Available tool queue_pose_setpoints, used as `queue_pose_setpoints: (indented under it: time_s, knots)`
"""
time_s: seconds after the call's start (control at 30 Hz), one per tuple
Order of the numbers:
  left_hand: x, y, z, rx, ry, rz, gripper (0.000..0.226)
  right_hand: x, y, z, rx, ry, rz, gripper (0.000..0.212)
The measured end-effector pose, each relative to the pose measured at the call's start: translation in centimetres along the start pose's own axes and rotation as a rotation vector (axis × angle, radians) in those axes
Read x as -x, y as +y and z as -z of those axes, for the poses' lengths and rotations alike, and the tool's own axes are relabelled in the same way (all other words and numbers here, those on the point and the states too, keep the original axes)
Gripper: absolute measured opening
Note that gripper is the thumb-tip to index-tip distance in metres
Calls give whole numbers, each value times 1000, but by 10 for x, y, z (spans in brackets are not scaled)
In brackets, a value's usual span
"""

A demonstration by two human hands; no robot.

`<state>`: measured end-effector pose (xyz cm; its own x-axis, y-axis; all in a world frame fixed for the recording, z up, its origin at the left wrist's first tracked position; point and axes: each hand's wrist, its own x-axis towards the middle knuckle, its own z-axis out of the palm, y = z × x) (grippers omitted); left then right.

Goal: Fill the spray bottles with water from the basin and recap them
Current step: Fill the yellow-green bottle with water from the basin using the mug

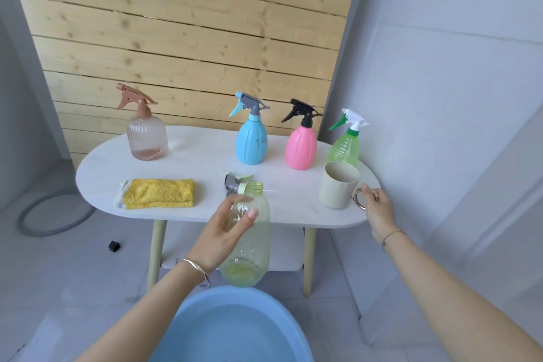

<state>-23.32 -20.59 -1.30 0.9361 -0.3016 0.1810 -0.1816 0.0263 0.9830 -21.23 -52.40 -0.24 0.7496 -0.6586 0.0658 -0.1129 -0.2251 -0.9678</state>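
- The white table (205, 156) stretches ahead of both my hands, wooden wall behind it.
- The blue basin (235, 329) of water sits directly below my left hand.
- My left hand (226, 232) is wrapped around an uncapped pale green bottle (249, 244), held upright above the basin.
- My right hand (377, 209) pinches the handle of a beige cup (338, 185) resting on the table.
- Beyond my grips stand capped bottles: clear brown (147, 138), blue (251, 141), pink (301, 147), green (346, 147).
- A yellow cloth (160, 193) lies left of my left hand.
- The removed spray head (235, 184) lies just behind the held bottle's neck.
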Motion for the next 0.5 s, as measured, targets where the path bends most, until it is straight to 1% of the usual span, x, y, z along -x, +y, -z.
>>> queue_pose_setpoints:
  time_s: [0.07, 0.13, 0.23, 0.3, 0.37, 0.43, 0.5]
  knots:
    - [7, -5, 3, 0, -19, 27, 55, 13, -2, 11, -84, 47, 73, 22]
    - [17, -14, 9, 14, -41, 47, 52, 33, -6, 26, -180, 75, 124, 25]
    - [37, -37, 18, 9, -46, 79, 48, 75, 2, 44, -279, 3, 158, 25]
    - [53, -55, 26, -14, -30, 89, 50, 101, 17, 45, -320, -72, 137, 27]
    - [67, -79, 36, -85, 10, 93, 62, 122, 46, 32, -290, -168, 94, 31]
    - [81, -102, 45, -153, 37, 109, 73, 140, 80, 10, -198, -316, 41, 35]
    - [91, -123, 51, -189, 59, 143, 72, 156, 114, -18, -71, -467, -35, 35]
